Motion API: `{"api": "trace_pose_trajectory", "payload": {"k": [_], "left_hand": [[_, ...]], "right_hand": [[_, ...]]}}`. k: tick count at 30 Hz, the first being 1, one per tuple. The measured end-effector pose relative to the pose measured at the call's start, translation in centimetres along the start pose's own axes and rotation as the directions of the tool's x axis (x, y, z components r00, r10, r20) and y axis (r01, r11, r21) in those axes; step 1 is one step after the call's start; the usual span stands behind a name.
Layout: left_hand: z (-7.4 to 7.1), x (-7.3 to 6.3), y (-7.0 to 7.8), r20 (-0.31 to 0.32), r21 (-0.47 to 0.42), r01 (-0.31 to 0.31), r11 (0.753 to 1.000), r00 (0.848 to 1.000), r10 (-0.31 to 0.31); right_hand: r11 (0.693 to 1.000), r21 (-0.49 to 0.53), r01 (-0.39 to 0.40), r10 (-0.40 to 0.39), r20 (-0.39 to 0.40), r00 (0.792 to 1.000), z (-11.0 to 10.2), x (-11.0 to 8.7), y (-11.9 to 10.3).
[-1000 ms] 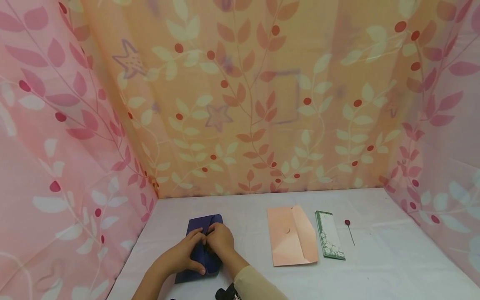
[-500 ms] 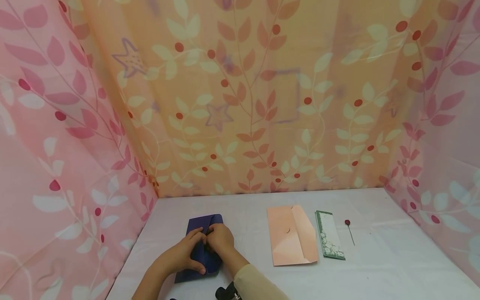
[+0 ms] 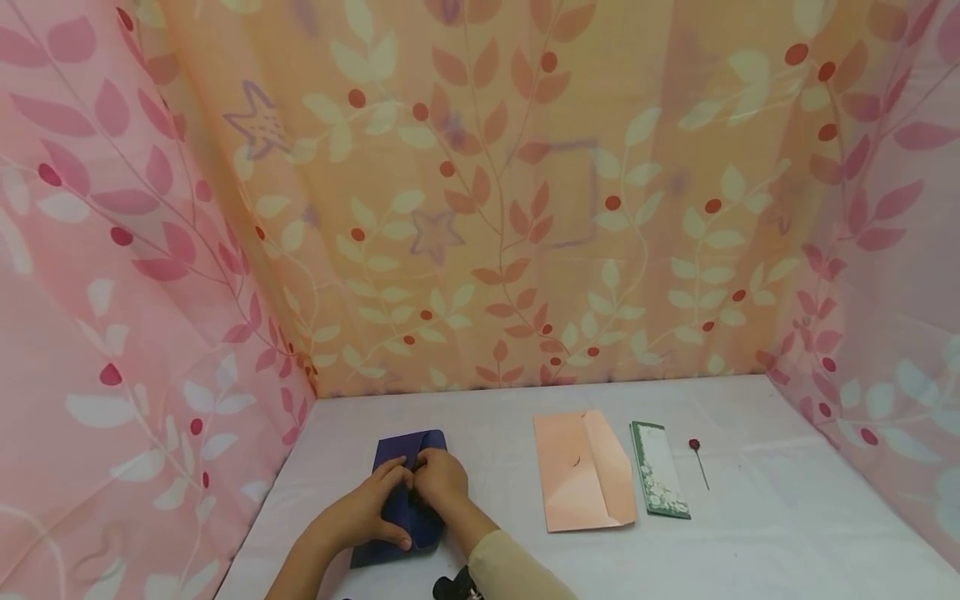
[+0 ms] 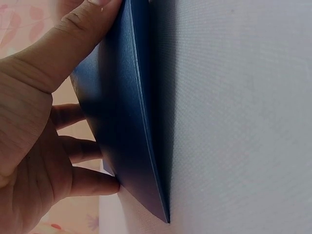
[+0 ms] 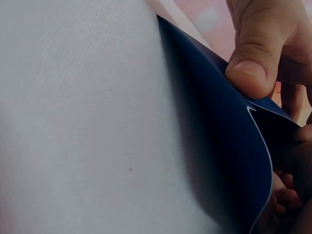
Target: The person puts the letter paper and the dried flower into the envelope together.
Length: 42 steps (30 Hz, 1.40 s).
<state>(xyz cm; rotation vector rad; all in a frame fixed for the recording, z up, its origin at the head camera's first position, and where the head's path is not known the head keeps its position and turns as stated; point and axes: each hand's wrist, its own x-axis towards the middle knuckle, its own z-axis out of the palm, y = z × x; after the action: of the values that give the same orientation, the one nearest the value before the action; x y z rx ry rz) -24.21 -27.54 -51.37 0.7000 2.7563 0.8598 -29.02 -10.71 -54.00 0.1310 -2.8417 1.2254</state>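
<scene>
A navy blue envelope (image 3: pixel 367 552) lies at the left of the table, its pointed flap partly raised. My left hand (image 3: pixel 360 508) spans it, thumb on the near part and fingers farther up, holding it; in the left wrist view that hand (image 4: pixel 53 112) has its thumb on the blue paper and its fingers at the edge. The right hand (image 3: pixel 442 479) has curled fingers pinching at the flap, with the fingertips mostly hidden. Seen from the right wrist, the envelope (image 5: pixel 229 131) bows open along a pale edge, and the left thumb presses on it.
Right of the hands lie a peach envelope (image 3: pixel 562 500), a green-bordered floral card (image 3: pixel 662 475) and a dark red-headed stick (image 3: pixel 695 445). A black object (image 3: pixel 450 587) shows by the right sleeve at the near edge. Patterned curtains (image 3: pixel 480 208) enclose the white table (image 3: pixel 787 500).
Both hands keep almost the same place on the navy envelope. Only a very slight shift of the whole head view shows; the other things lie unmoved.
</scene>
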Motion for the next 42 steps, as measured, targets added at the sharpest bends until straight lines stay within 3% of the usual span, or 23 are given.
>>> {"api": "trace_pose_trajectory", "payload": {"k": [6, 10, 16, 19, 26, 29, 36, 42], "left_hand": [[0.2, -0.2, 0.2, 0.004, -0.003, 0.012, 1.000, 1.000, -0.012], [0.3, -0.3, 0.2, 0.009, -0.004, 0.018, 1.000, 1.000, -0.018], [0.3, -0.2, 0.0, 0.008, 0.009, 0.021, 1.000, 1.000, -0.021], [0.2, -0.2, 0.0, 0.004, 0.015, 0.023, 1.000, 1.000, -0.023], [0.2, -0.1, 0.1, 0.012, 0.010, 0.022, 1.000, 1.000, -0.022], [0.3, -0.1, 0.1, 0.014, 0.009, 0.022, 1.000, 1.000, -0.022], [0.3, 0.0, 0.3, 0.010, 0.023, 0.025, 0.999, 1.000, -0.025], [0.3, 0.1, 0.5, 0.009, 0.033, 0.030, 0.999, 1.000, -0.030]], "right_hand": [[0.999, 0.048, 0.021, -0.023, 0.055, 0.998, 0.0, -0.1, 0.7], [0.989, 0.143, 0.024, -0.039, 0.100, 0.994, -0.3, -0.2, 1.0], [0.924, 0.380, -0.032, -0.042, 0.185, 0.982, -0.6, -0.4, 1.3], [0.906, 0.423, -0.019, -0.070, 0.193, 0.979, -1.0, -0.5, 1.4], [0.824, 0.567, -0.025, -0.143, 0.250, 0.958, -1.9, -1.0, 1.8], [0.827, 0.562, -0.006, -0.155, 0.239, 0.959, -2.1, -1.1, 1.9], [0.869, 0.494, 0.039, -0.149, 0.185, 0.971, -3.1, -1.4, 2.2], [0.880, 0.467, 0.080, -0.175, 0.162, 0.971, -4.1, -1.6, 2.5]]}}
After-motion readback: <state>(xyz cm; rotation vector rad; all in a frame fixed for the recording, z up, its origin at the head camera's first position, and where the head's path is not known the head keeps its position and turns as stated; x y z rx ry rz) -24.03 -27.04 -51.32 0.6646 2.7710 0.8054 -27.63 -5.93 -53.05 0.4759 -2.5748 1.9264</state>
